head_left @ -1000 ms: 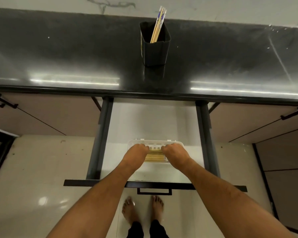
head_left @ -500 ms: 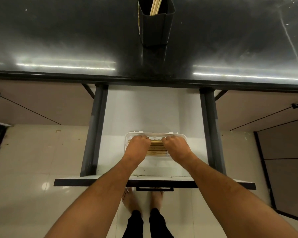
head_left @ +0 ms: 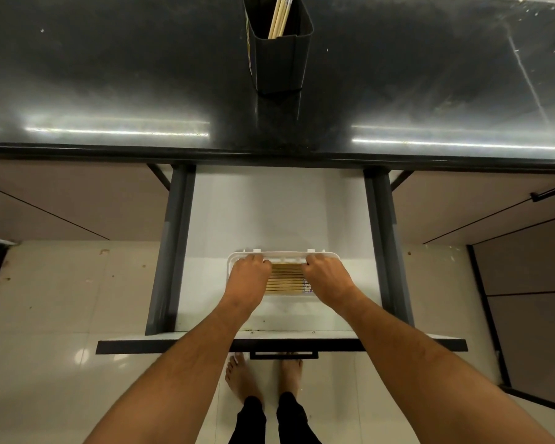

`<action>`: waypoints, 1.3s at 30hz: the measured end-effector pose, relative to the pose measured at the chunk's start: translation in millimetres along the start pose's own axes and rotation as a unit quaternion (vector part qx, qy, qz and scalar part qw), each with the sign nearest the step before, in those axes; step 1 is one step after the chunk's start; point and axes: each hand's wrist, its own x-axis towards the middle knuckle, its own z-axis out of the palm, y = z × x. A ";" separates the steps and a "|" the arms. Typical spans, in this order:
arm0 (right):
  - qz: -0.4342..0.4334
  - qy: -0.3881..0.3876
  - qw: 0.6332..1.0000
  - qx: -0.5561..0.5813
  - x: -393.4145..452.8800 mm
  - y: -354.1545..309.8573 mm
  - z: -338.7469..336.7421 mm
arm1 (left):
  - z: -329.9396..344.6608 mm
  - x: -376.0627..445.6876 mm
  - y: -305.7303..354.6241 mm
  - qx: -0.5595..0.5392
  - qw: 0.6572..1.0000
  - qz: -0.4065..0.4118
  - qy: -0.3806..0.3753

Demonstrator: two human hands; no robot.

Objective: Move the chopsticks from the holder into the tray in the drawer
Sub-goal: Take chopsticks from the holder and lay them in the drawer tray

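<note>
Holder rim and the upper ends of its chopsticks cut off by top edge. Left hand and right hand cover both ends of the tray and of the chopsticks in tray; fingertips curl under, grip unclear. Small print by right hand unreadable.

Both arms reach forward, left grip and right grip knuckles-up, fingers apparently curled under.

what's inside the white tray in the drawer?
A flat row of wooden chopsticks lies in the tray. The left hand and right hand cover both ends, so the tips and any side sections are hidden.
</note>
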 end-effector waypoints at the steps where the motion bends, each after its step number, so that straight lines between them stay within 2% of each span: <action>1: 0.000 0.003 1.000 0.003 0.7 -0.5 1.0 | 0.2 0.7 0.2 0.000 1.000 -0.001 -0.001; 6: -0.005 0.022 0.999 0.037 -2.0 -1.1 0.7 | 3.6 -1.5 -0.7 -0.031 0.999 -0.003 0.009; 9: 0.000 0.132 0.985 0.107 -10.5 2.0 0.1 | -6.3 -8.9 -5.6 -0.080 0.994 0.005 0.070; 12: 0.068 0.270 0.940 0.195 -18.2 9.2 0.6 | -12.8 -16.5 -12.8 -0.145 0.964 0.041 0.221; 14: 0.186 0.298 0.894 0.277 -18.8 13.1 -4.1 | -17.1 -19.1 -15.2 -0.209 0.937 0.003 0.281; 16: 0.351 0.278 0.812 0.375 -14.6 16.9 -8.7 | -20.2 -18.7 -13.7 -0.315 0.901 -0.117 0.275; 18: 0.476 0.214 0.719 0.459 -10.2 20.1 -4.8 | -20.2 -15.4 -10.8 -0.413 0.832 -0.266 0.257; 20: 0.536 0.156 0.647 0.519 -9.3 21.5 0.7 | -17.3 -10.8 -12.1 -0.475 0.758 -0.396 0.209; 22: 0.545 0.120 0.614 0.557 -9.2 19.5 2.6 | -12.8 -8.0 -14.9 -0.509 0.701 -0.478 0.143; 24: 0.538 0.103 0.609 0.574 -8.0 15.8 2.0 | -9.2 -6.7 -15.8 -0.532 0.679 -0.495 0.110; 27: 0.534 0.094 0.620 0.567 -5.6 11.7 -0.8 | -7.5 -3.0 -16.9 -0.545 0.671 -0.492 0.103; 29: 0.533 0.097 0.640 0.545 -4.7 9.2 -2.2 | -8.1 -2.1 -18.2 -0.548 0.671 -0.491 0.093; 33: 0.520 0.097 0.684 0.502 -4.2 3.9 -3.8 | -5.6 -3.5 -21.7 -0.540 0.686 -0.481 0.084; 39: 0.500 0.078 0.700 0.504 -6.1 7.8 -7.6 | -6.2 -5.5 -25.7 -0.519 0.719 -0.455 0.084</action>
